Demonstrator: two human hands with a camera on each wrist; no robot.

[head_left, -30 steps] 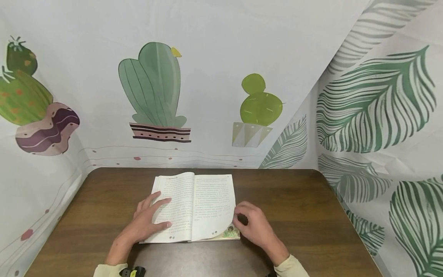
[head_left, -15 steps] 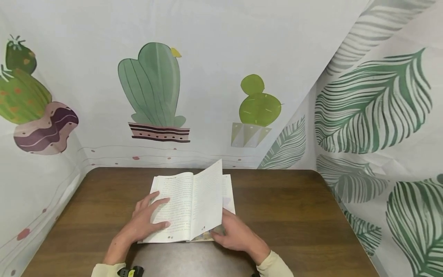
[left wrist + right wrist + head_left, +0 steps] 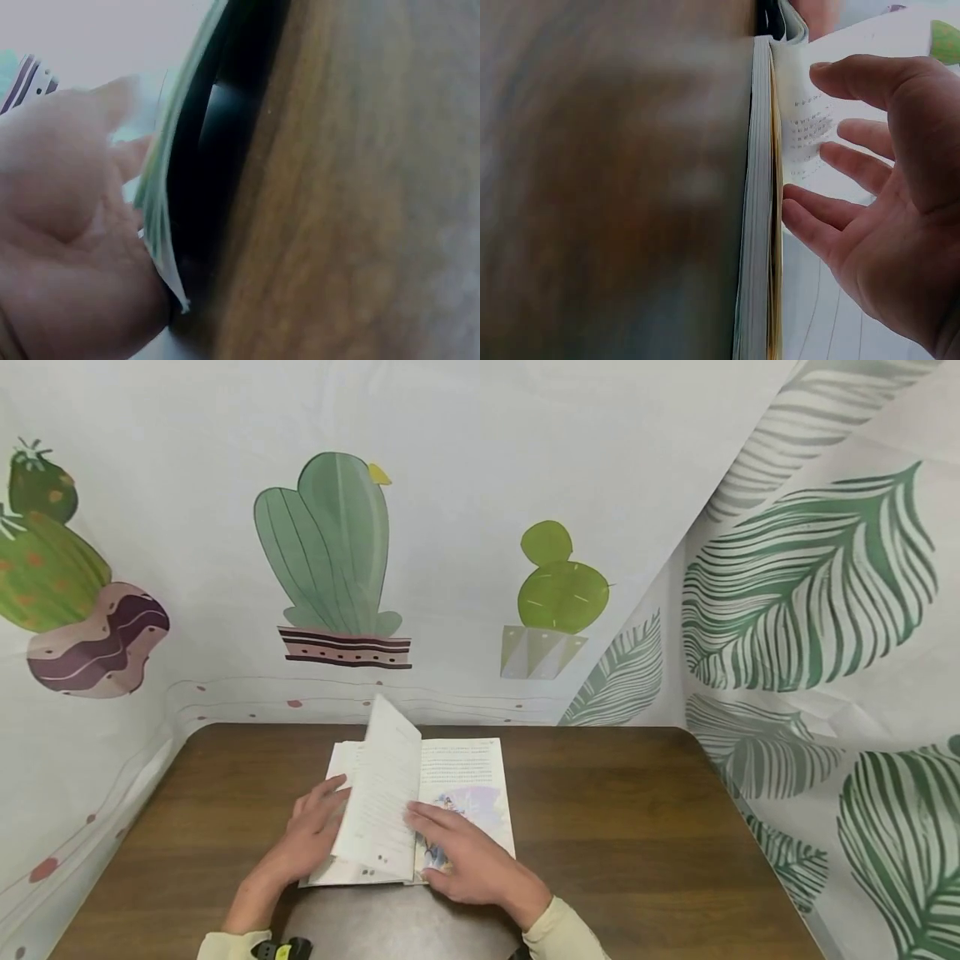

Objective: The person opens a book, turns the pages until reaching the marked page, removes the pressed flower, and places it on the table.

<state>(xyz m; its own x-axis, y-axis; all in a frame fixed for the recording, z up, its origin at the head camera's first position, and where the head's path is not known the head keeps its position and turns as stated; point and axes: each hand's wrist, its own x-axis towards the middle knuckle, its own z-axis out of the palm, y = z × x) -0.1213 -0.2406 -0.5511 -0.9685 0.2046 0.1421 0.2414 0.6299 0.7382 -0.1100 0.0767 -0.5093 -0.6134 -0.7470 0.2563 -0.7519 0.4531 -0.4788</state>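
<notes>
An open book [image 3: 465, 764] lies on the table, its right page showing text above a purple picture. One page [image 3: 378, 793] stands raised and leans over the left side. My left hand [image 3: 303, 839] rests on the left pages, its fingers partly hidden behind the raised page; in the left wrist view the hand [image 3: 67, 210] lies against the page edges. My right hand [image 3: 476, 860] is over the right page, with fingertips by the raised page near the spine. In the right wrist view its fingers [image 3: 855, 161] are spread and fairly straight, pinching nothing.
The brown wooden table [image 3: 622, 827] extends on both sides of the book. Behind it stands a white wall cloth [image 3: 450, 527] printed with cacti, and leaf prints hang at the right. A black wrist strap [image 3: 296, 948] shows at the left sleeve.
The page lifted from the right and swung over the spine to the left. My right hand moved left with it, uncovering the purple picture. My left hand stayed about where it was.
</notes>
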